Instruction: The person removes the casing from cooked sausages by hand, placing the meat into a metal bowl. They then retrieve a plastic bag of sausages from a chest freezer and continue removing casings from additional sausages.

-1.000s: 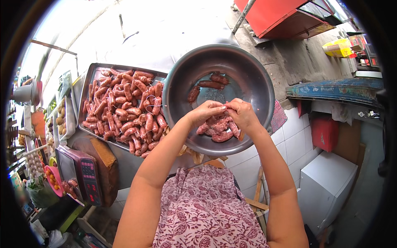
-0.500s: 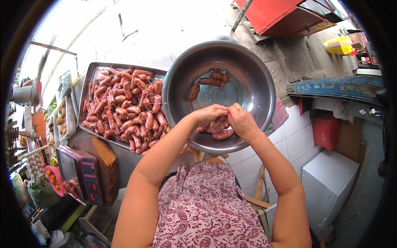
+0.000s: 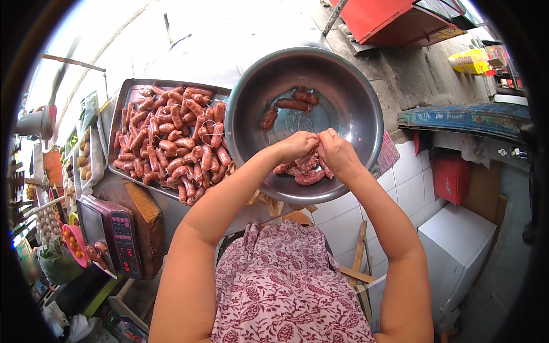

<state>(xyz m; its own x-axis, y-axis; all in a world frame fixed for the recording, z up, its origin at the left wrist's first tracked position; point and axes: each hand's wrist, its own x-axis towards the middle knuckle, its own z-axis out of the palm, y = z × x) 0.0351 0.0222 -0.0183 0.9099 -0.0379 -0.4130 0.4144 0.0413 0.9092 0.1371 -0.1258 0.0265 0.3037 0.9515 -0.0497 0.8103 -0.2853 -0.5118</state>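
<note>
A wide metal bowl point(image 3: 360, 97) sits ahead of me, with a few browner sausages point(image 3: 293, 104) at its back. In its near part lie raw pink sausage pieces point(image 3: 309, 176). My left hand point(image 3: 294, 144) and my right hand point(image 3: 337, 153) meet over these, fingers pinched together on the raw sausage; exactly what lies between the fingertips is mostly hidden. Left of the bowl, a rectangular metal tray point(image 3: 119, 91) is heaped with several pink sausage links, some tied with white string.
A pink digital scale point(image 3: 123, 240) rests beside a thick wooden block point(image 3: 146, 214) at left, near produce trays point(image 3: 90, 160). At right stand a rusty blue shelf point(image 3: 457, 118), a red box point(image 3: 449, 180) and a white cabinet point(image 3: 454, 246). A red stand point(image 3: 383, 23) is beyond.
Both hands have shifted slightly upward in the picture along with the bowl and stay joined at the fingertips. My fingers have curled a little more over the raw sausage.
</note>
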